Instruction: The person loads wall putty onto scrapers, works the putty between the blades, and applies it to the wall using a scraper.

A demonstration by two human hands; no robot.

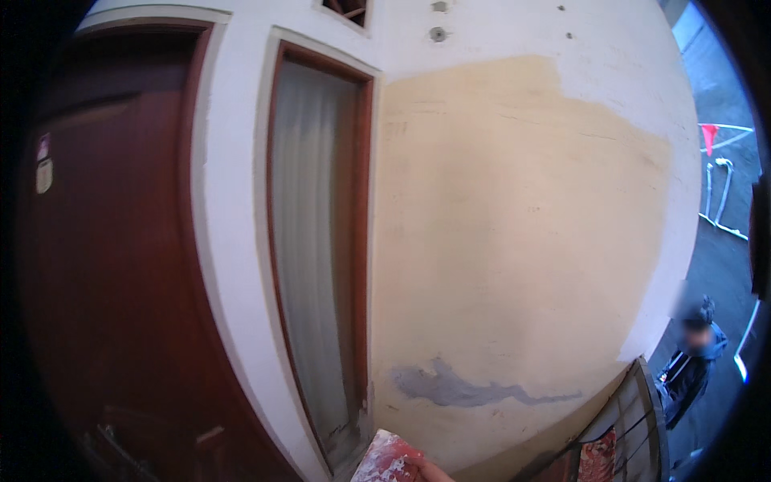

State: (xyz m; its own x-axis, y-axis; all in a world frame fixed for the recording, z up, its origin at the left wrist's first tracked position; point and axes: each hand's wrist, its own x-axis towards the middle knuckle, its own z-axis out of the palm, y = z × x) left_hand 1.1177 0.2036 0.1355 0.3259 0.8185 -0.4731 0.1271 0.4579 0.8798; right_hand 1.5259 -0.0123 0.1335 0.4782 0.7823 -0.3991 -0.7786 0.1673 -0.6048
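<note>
At the lower edge, just right of the middle, part of my right hand shows. Its fingers are closed on the edge of a red flat piece smeared with white. What this piece is, I cannot make out, as its lower part is cut off by the picture's edge. It is held low in front of the wall, below a rough grey patch. The wall has a large tan area with white paint around it. My left hand is out of view.
On the left are a dark red-brown door and a narrow wood-framed window with a pale curtain. A metal-framed barrier stands at the lower right. Beyond it is a person in dark clothes on a grey surface.
</note>
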